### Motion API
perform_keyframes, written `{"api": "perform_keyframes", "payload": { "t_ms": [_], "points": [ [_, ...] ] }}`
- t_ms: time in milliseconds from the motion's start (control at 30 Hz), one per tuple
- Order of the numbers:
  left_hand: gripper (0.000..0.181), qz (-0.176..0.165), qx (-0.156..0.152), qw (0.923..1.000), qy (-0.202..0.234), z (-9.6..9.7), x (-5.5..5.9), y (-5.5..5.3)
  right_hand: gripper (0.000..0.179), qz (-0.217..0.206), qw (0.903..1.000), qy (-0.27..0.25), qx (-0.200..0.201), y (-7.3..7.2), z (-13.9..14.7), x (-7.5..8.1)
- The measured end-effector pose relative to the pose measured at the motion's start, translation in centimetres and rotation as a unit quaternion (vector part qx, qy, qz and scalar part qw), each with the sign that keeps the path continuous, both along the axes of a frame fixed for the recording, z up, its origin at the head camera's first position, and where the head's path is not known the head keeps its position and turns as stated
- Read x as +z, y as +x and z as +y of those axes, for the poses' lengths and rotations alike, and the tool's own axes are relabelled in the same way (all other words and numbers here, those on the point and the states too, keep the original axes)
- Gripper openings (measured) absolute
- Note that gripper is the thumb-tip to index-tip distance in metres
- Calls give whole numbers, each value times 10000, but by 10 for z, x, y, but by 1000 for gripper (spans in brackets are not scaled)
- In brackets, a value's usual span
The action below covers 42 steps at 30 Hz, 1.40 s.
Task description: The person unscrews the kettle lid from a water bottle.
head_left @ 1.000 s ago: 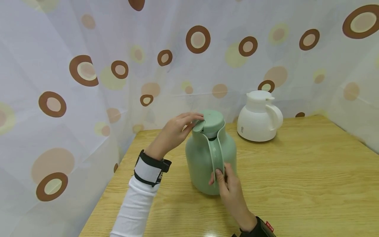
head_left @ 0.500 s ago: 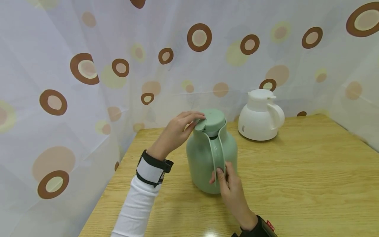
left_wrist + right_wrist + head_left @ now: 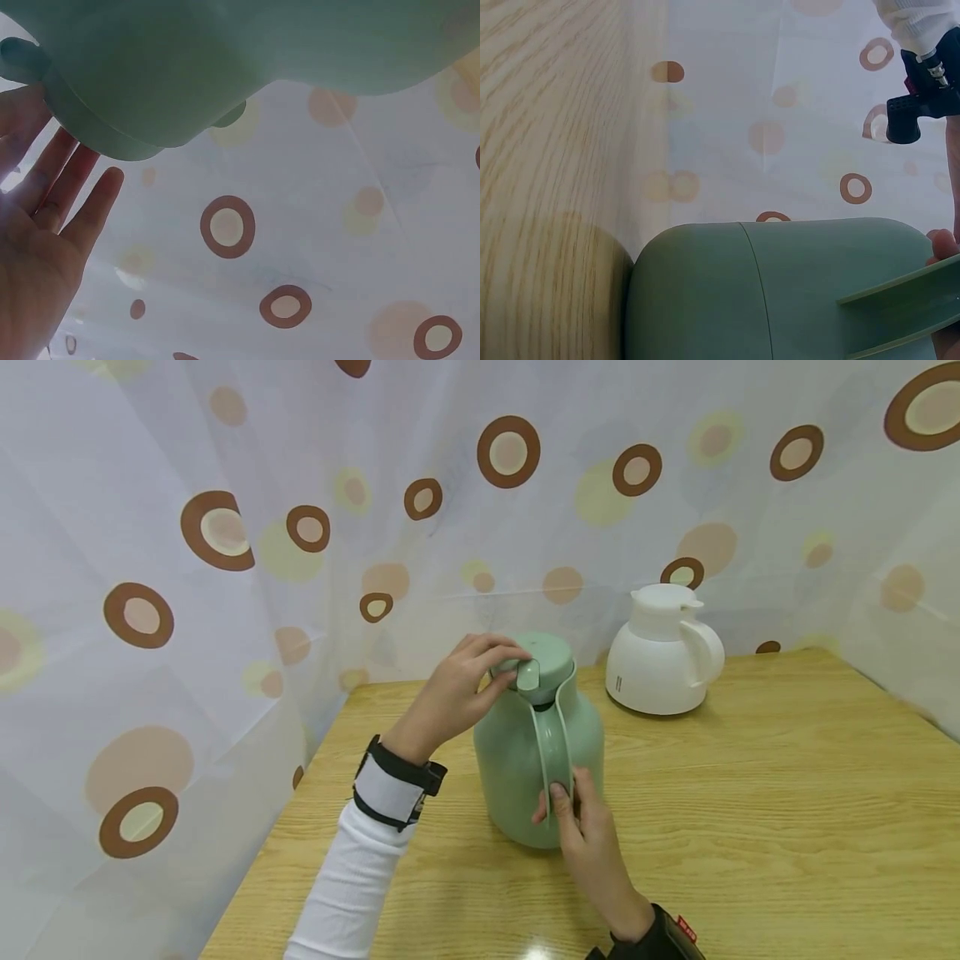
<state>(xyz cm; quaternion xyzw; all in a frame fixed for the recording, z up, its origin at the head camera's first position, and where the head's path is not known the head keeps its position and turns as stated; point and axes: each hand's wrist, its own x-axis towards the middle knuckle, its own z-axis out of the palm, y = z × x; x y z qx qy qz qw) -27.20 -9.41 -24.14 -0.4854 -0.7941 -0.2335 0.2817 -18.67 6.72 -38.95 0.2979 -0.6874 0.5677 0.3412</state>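
A green thermos jug (image 3: 513, 777) stands upright on the wooden table. My left hand (image 3: 457, 689) reaches over its top from the left and holds the round lid (image 3: 551, 650), with thumb and fingertips at the small lid tab (image 3: 528, 677). That tab sits right above the jug's handle (image 3: 553, 745). Seen from the left wrist, the fingers (image 3: 94, 206) extend along the lid's edge. My right hand (image 3: 591, 843) grips the lower part of the handle, thumb in front. In the right wrist view the jug's base (image 3: 675, 300) is against the table; only some fingertips of a hand show.
A white thermos jug (image 3: 651, 672) stands behind and to the right, its handle turned right. The wooden table (image 3: 780, 810) extends right and toward me. A white curtain with brown rings (image 3: 427, 443) hangs round the table's back and sides.
My left hand has turned the lid to the right, bringing its tab from left of the handle to directly above it. The right hand keeps its grip on the handle.
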Motion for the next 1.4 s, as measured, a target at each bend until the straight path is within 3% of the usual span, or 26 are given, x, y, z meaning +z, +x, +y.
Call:
{"api": "perform_keyframes", "payload": {
  "t_ms": [267,633,900,1067,1233,1400],
  "points": [
    [20,179,128,9997,-63,6,1,1,26,112,9999,-3,0,-1,1,0],
    [21,518,1134,9911,-476,21,4,12,26,145,9999,34,-4,-2,2,1],
    [23,939,1387,9833,-707,34,3,13,25,124,9999,45,8,-2,1,-1],
    [23,848,1445,9834,-693,36,4,12,23,-46,10000,7,54,-1,0,-1],
    [31,694,1472,9828,-875,37,8,6,24,68,10000,2,39,-2,0,-1],
    [50,-232,1288,9805,-1466,39,17,-5,24,133,9999,22,39,-3,0,-2]
  ]
}}
